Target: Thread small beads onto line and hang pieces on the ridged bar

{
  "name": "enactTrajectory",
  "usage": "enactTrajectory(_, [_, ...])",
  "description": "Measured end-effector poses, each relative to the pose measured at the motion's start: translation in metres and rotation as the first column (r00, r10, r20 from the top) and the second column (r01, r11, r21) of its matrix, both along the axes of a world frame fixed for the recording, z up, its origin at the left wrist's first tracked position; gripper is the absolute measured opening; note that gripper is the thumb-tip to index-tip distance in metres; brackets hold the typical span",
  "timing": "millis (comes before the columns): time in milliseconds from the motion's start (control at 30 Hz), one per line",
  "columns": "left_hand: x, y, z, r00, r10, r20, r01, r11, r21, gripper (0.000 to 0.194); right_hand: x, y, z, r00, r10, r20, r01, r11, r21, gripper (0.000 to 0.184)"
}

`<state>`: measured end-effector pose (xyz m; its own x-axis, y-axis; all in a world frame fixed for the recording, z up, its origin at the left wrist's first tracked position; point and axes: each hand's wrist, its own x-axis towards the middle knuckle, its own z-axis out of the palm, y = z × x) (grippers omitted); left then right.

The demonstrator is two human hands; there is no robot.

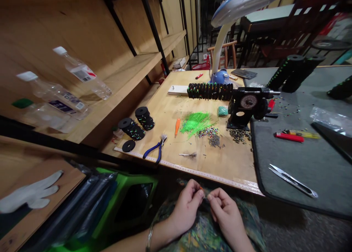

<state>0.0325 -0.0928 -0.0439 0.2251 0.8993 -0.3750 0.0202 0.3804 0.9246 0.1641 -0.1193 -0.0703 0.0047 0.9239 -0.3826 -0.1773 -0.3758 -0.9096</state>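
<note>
Over my lap, my left hand (189,205) is closed in a pinch, with a tiny orange piece (201,188) showing at its fingertips. Close beside it, my right hand (226,211) pinches too; whatever lies between its fingers is too small to make out. Beyond them on the wooden table (165,134) lies a pile of bright green strands (196,121). Multicoloured beads (209,132), grey small pieces (215,141) and brassy metal bits (241,135) are heaped near it. An orange-handled tool (177,126) and blue-handled pliers (154,149) lie to the left.
A black hand-cranked winder (246,105) carries a row of black spools (210,91). More black spools (132,128) stand at left. Snips (293,181) and a red cutter (289,137) rest on the grey mat (275,160). A lamp (218,54) rises behind; bottles (82,74) sit on a shelf.
</note>
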Motion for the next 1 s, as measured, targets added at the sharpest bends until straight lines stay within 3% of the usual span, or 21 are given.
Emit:
enactTrajectory(433, [-0.003,-0.001,-0.003,0.999,-0.014,-0.047,0.016,0.999,0.048,0.027,0.005,0.000,-0.001,1.000,0.011,0.022,-0.011,1.000,0.028,0.044])
enactTrajectory(767, [-0.004,-0.001,0.002,0.986,-0.101,-0.134,0.113,0.990,0.085,0.018,0.006,0.004,0.008,1.000,0.015,0.017,-0.015,0.999,0.046,0.045])
enactTrajectory(1000, [-0.004,-0.002,0.003,0.964,-0.138,-0.227,0.172,0.975,0.140,0.013,0.007,0.004,0.005,1.000,0.012,-0.013,-0.011,0.999,0.032,0.044])
